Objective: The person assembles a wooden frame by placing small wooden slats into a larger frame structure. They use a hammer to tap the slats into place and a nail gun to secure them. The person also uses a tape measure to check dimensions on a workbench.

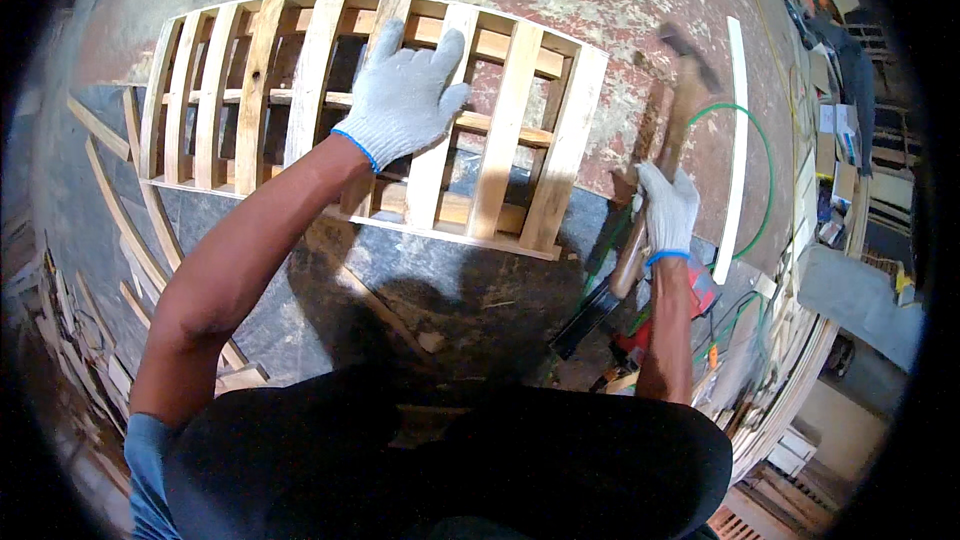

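Note:
A slatted wooden pallet lies flat on the floor in front of me, pale boards running across its frame. My left hand, in a white knit glove with a blue cuff, is over its middle slats, fingers apart and holding nothing. Whether the palm presses on the wood I cannot tell. To the right of the pallet, my gloved right hand is closed round the wooden handle of a hammer. The hammer's dark head points away from me and is slightly blurred; it is raised clear of the pallet.
A long pale strip and a green hose lie on the right. By my right forearm is a red and black tool, partly hidden. Loose wood strips are scattered at left. Stacked boards line the right side.

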`<state>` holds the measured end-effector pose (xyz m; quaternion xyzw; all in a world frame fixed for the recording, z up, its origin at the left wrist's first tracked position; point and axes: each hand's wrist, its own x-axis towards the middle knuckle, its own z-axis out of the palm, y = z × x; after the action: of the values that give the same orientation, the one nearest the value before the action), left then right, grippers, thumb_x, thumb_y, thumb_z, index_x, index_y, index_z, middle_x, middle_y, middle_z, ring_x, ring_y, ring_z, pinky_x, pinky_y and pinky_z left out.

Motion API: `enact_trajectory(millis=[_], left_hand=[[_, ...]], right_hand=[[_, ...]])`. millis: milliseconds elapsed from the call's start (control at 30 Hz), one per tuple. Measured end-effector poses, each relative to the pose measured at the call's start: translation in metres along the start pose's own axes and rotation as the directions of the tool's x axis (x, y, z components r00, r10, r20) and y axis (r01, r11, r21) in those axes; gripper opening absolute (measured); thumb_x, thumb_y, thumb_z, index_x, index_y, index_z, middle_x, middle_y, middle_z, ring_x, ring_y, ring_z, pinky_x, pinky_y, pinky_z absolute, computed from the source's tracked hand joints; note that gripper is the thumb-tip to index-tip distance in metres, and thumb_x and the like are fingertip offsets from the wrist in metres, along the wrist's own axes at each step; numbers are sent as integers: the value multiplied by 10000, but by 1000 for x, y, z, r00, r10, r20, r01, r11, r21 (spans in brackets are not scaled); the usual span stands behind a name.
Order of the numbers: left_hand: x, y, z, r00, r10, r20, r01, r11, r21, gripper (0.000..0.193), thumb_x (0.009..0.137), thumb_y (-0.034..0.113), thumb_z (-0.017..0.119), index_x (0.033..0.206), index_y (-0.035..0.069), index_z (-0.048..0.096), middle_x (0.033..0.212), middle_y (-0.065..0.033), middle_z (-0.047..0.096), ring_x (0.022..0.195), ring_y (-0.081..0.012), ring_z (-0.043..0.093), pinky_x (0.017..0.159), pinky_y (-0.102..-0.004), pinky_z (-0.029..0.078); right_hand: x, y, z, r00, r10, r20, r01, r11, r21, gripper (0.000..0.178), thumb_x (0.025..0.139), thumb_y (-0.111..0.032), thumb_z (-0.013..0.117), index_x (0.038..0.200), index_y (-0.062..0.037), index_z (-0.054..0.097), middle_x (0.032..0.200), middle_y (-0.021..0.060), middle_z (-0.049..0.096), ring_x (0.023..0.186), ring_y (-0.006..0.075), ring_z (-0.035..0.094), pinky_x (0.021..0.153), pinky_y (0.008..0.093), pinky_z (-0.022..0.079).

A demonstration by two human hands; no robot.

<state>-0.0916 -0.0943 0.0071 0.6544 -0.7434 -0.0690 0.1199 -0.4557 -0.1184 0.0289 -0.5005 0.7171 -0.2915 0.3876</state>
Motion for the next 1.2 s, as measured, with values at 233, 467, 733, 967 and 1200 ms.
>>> enact_trajectory(millis=[233, 467, 733, 967, 1200], left_hand=[[9, 20, -9, 987, -82, 137, 63, 988, 138, 702, 969, 434, 634, 1458, -24, 426, 965, -209, 734, 868, -368, 730, 901, -498, 523], [5, 32, -8, 987, -125, 105, 107, 981, 161, 729, 948, 456, 670, 1429, -24, 408, 978, -214, 702, 822, -381, 719, 812, -490, 528], [17, 25, 4, 975, -219, 44, 221, 974, -51, 572, 878, 286, 679, 1350, 32, 479, 993, -268, 695, 846, -450, 720, 721, -550, 589], [27, 20, 2, 994, -104, 25, 105, 992, -69, 479, 935, 363, 625, 1270, 31, 540, 946, -259, 725, 825, -433, 736, 714, -543, 589], [103, -3, -25, 866, 242, -437, -205, 970, 132, 410, 1027, 437, 516, 1048, 72, 700, 940, -193, 727, 853, -389, 726, 766, -538, 570]], right_hand=[[-30, -95, -22, 989, -122, -85, 148, 818, 556, 114, 963, -140, 657, 921, -68, 579, 672, 9, 502, 555, 157, 501, 556, 332, 465], [-42, -180, -6, 911, -298, -284, 411, 625, 664, 200, 1022, -262, 641, 983, -89, 551, 691, -2, 437, 604, 161, 445, 607, 377, 437], [-46, -164, -32, 811, -566, 146, 208, 513, 833, 281, 1079, -374, 523, 990, -116, 590, 624, -43, 333, 533, 136, 324, 553, 341, 316], [-58, -200, -47, 654, -749, 107, 444, 494, 748, 311, 1008, -437, 612, 959, -135, 553, 728, -39, 367, 669, 143, 350, 656, 340, 310], [-49, -207, -48, 579, -807, 116, 453, 437, 777, 209, 901, -314, 643, 899, -123, 558, 733, -28, 393, 678, 157, 390, 681, 358, 329]])
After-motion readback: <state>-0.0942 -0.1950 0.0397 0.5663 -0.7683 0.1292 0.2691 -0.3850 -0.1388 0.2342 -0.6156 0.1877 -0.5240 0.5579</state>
